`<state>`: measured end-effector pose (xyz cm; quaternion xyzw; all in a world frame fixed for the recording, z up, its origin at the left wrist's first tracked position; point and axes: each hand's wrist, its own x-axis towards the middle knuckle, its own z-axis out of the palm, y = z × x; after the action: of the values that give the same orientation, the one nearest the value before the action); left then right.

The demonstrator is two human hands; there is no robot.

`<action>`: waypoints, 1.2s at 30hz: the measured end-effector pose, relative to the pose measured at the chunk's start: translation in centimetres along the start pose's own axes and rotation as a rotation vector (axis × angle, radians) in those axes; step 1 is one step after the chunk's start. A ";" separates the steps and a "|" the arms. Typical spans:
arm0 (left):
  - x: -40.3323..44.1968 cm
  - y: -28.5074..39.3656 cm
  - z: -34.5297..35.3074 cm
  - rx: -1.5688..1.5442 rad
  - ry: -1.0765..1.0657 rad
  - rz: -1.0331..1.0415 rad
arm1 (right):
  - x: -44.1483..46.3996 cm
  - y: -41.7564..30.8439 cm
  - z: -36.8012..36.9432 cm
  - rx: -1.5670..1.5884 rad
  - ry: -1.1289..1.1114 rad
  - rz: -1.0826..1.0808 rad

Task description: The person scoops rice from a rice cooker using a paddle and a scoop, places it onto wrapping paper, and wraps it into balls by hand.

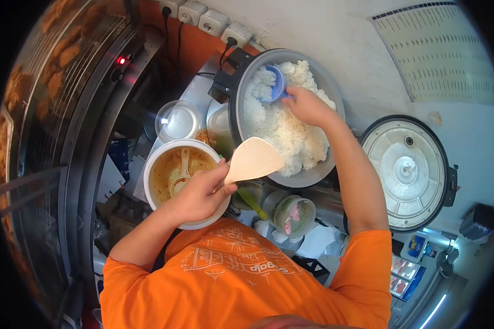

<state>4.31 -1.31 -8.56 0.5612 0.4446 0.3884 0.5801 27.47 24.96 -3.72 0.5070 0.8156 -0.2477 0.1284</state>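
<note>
My right hand [308,106] grips the handle of a blue scoop [278,83] that is pushed into the white rice [293,134]. The rice heaps up inside a large round rice cooker [237,104]. Closed around the handle of a cream rice paddle [255,159] is my left hand [203,193], and the paddle's broad blade hangs over the cooker's near rim. Below that hand stands a white tub [148,181] with orange-brown sauce and a white ladle [185,164] in it, partly covered by my forearm.
The cooker's open lid [403,170] stands to the right. A clear plastic container [178,120] sits behind the tub. Near my shirt is a small tub [295,215] with pink and green contents. A glass cabinet [66,60] with fried food fills the left. Power sockets [214,22] line the wall.
</note>
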 end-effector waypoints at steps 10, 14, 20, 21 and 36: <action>0.0 -0.7 1.5 -0.029 0.075 0.035 | -4.5 -4.6 0.2 -0.270 -0.041 -0.045; 0.0 -1.0 2.2 -0.055 0.128 0.065 | -6.5 -5.7 -0.3 -0.241 -0.064 -0.031; -0.8 0.6 0.6 -0.055 0.022 -0.053 | -7.8 3.4 -2.8 0.111 0.037 -0.219; -0.9 1.2 0.4 -0.043 -0.001 -0.025 | -8.8 4.1 -3.9 0.040 0.177 -0.151; -0.6 0.9 -0.1 0.185 -0.219 0.224 | -10.3 -4.4 0.9 -0.626 0.173 0.290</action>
<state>4.11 -1.82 -7.66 0.6973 0.3470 0.3446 0.5241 28.22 15.01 1.52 0.5726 0.7793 0.0791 0.2419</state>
